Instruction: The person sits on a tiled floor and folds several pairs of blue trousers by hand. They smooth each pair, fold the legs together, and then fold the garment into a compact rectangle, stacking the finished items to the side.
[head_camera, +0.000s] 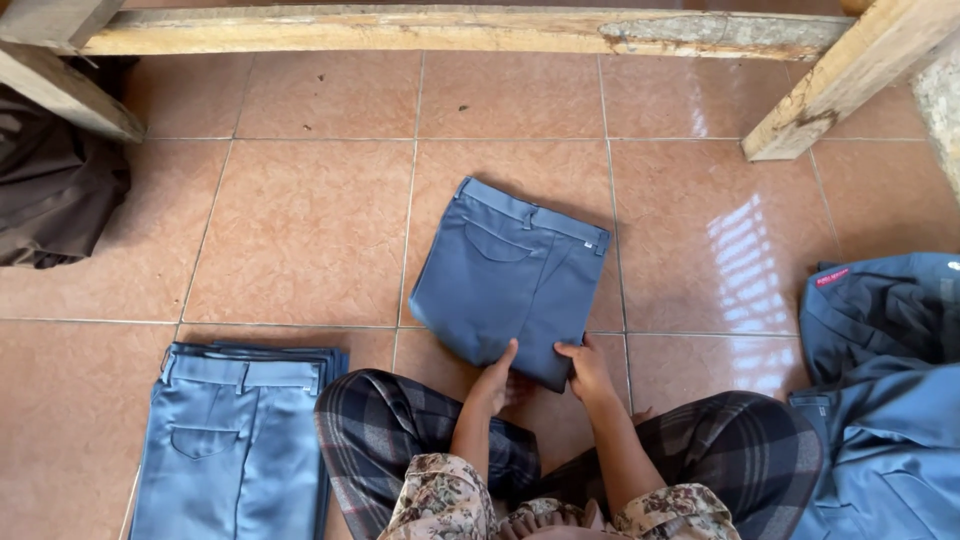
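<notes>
Both hands met at the near edge of a folded pair of blue-grey trousers, which lay flat on the tiled floor just ahead of the person's crossed legs, waistband turned away and a back pocket facing up. The left hand had its fingers curled over the near left part of that edge, thumb on top, and the right hand pinched the near right corner in the same loose way; neither fist was fully closed, and the cloth alone was in their hold. Judging by its sheen and the crisp fold, the fabric looked like a light, smooth woven cloth, soft enough to sag if lifted by one point and perhaps a little slippery, so it would probably handle best taken by both near corners or with a flat palm slid beneath the fold. Nothing about it seemed fragile. To the left, near the person's knee, lay a stack of similar trousers, well apart from the folded pair. At the right edge sat a heap of blue-grey garments, unfolded. A dark brown cloth lay at the far left beneath a rough wooden frame.
</notes>
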